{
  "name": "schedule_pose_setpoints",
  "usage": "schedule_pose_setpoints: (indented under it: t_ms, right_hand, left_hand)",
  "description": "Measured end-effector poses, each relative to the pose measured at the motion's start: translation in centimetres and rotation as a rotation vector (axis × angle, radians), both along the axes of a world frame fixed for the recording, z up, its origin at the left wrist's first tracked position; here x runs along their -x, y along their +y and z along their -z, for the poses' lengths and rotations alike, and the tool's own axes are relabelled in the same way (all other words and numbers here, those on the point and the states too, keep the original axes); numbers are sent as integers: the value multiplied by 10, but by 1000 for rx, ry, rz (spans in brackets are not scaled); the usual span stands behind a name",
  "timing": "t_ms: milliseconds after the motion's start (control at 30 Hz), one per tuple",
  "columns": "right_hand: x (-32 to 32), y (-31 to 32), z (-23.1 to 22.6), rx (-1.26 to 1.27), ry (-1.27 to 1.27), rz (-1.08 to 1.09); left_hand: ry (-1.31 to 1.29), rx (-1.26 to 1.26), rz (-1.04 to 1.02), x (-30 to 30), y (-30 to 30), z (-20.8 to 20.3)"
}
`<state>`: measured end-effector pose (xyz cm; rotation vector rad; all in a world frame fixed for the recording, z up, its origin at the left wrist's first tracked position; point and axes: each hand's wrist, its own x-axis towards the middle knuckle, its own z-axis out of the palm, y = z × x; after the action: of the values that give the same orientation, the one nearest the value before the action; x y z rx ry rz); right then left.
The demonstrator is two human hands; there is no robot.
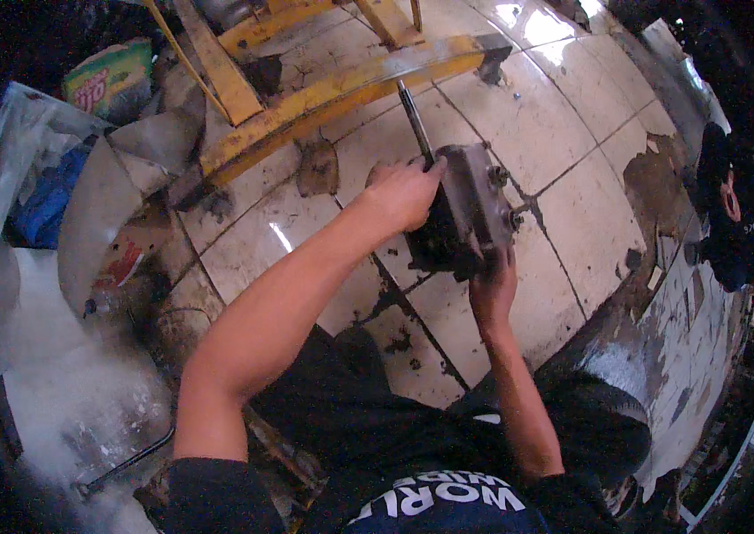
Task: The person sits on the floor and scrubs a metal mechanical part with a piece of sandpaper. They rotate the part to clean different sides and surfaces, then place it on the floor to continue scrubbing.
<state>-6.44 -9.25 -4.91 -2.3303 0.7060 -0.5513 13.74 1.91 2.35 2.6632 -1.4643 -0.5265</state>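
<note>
A greasy grey metal gearbox housing (470, 200) stands on the white tiled floor (564, 116) in front of me. My left hand (404, 190) grips its upper left edge, next to a dark steel rod (414, 120) that sticks up and away from the housing. My right hand (494, 287) holds the housing from below at its near edge. Small shafts and bolts (512, 216) poke out of the housing's right side.
A yellow steel frame (324, 89) lies across the floor behind the housing. Curved grey metal sheets (101, 209), a blue cloth (48, 196) and a green packet (110, 76) sit at the left. Another person (742, 205) crouches at the right by a peeling wall.
</note>
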Motion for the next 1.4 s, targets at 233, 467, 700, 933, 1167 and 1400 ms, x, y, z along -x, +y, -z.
schedule_pose_setpoints:
  t_ms: [233,467,700,933,1167,1400]
  right_hand:
    - [18,-5,19,77,23,7]
    - [0,-13,3,89,41,-84]
    - [5,-13,-4,-16,179,-56]
    - [-5,-14,1,32,150,-46]
    - [48,-21,-6,-80,599,-141]
    - [63,-81,2,-722,171,100]
  left_hand:
    - [152,-129,-130,-17,7,-28]
    - [154,-74,-88,-27,11,-2]
    - [133,-132,-57,-12,0,-8]
    - [132,-105,-38,-19,-5,1]
    - [113,-165,-78,-9,0,-27]
    - [31,46,-135,26,4,-29]
